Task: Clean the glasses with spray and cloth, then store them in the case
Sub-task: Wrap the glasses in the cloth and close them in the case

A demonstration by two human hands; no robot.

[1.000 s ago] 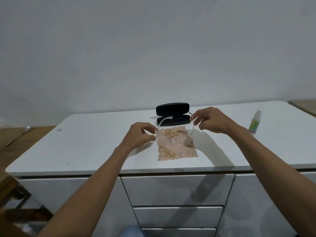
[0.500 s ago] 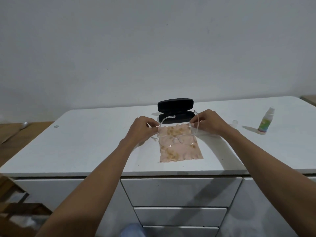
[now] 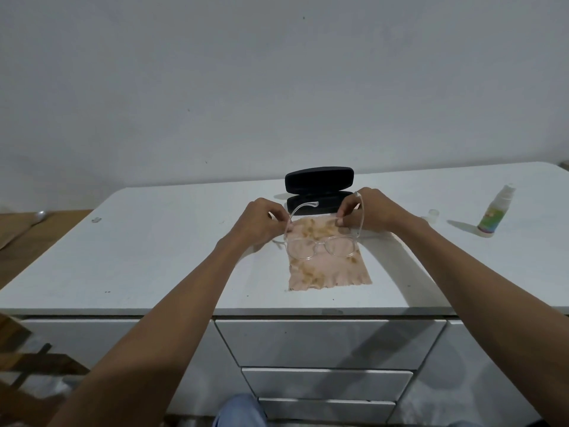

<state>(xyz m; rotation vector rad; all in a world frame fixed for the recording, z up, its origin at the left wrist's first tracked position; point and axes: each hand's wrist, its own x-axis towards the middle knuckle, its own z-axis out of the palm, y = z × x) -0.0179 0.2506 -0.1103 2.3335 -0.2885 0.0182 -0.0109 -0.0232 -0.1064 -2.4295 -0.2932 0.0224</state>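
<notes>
Two hands, left hand (image 3: 261, 221) and right hand (image 3: 369, 212), fingers pinching temples, are lowering clear glasses (image 3: 320, 248) closer to cloth (image 3: 326, 269) than before; case (image 3: 318, 192) is lying open.

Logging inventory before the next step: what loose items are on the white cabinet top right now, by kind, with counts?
Glasses, clear frame, held by left hand and right hand: 1
Cloth: 1
Case, black, open: 1
Spray bottle: 1
Small clear cap: 1
Small grey object, too small to identify: 1
Total: 6
</notes>
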